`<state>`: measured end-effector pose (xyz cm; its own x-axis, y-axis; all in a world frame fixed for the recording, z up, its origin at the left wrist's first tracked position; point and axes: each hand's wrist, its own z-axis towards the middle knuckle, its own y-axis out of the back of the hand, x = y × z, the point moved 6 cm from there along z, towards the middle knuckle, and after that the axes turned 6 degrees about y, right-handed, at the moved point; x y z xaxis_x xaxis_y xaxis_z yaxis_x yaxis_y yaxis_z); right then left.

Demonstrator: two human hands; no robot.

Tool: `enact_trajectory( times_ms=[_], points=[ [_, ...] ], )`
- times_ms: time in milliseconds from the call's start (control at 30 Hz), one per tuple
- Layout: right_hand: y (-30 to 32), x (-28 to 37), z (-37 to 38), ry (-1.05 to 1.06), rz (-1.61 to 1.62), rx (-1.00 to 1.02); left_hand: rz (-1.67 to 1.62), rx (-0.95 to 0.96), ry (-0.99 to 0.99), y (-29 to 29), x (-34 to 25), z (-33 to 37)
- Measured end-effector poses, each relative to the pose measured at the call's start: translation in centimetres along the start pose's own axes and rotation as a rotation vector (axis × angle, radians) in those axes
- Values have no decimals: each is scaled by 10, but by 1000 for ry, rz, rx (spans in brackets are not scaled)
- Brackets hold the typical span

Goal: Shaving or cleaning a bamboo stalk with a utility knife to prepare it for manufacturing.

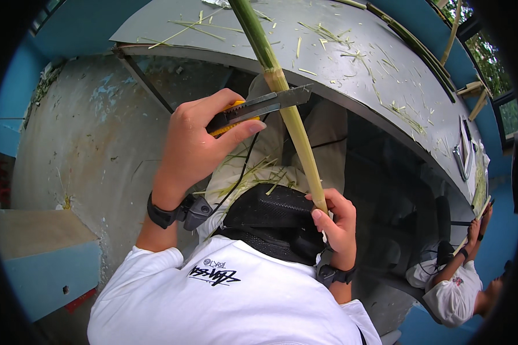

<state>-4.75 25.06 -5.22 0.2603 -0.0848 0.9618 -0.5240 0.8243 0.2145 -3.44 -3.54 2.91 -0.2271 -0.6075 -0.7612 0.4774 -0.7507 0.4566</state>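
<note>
My left hand (197, 129) is closed around a yellow and black snap-off utility knife (259, 107). Its blade lies across a bamboo pole (298, 135), just under a node. Green covers the pole above that node; below, the surface is pale and peeled. Pinched between my right thumb and fingers is the pole's lower end, so my right hand (338, 223) sits close to my waist. The pole slants up and away, passing over the edge of the grey table (351, 80). Thin green shavings (250, 172) lie on my lap beside a black waist bag (270, 218).
Shavings are scattered over the tabletop. Long dark green bamboo pieces (417, 49) lie along its far right side, near a metal hand tool (461, 155). At the lower right a seated person (454, 293) holds a pale strip. A blue-sided box (52, 276) stands at left.
</note>
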Motion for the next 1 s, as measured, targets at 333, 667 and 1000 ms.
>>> enact_trajectory(
  times_ms=[333,667,1000],
  points=[
    [2,-1,-2,-74,-26,-5,57,19,67,-1,4,-2],
    [3,-2,-1,-75,-52,-11,136,9,39,8,2,1],
    [3,-1,-1,-100,-23,-39,159,4,81,11,8,1]
  ],
)
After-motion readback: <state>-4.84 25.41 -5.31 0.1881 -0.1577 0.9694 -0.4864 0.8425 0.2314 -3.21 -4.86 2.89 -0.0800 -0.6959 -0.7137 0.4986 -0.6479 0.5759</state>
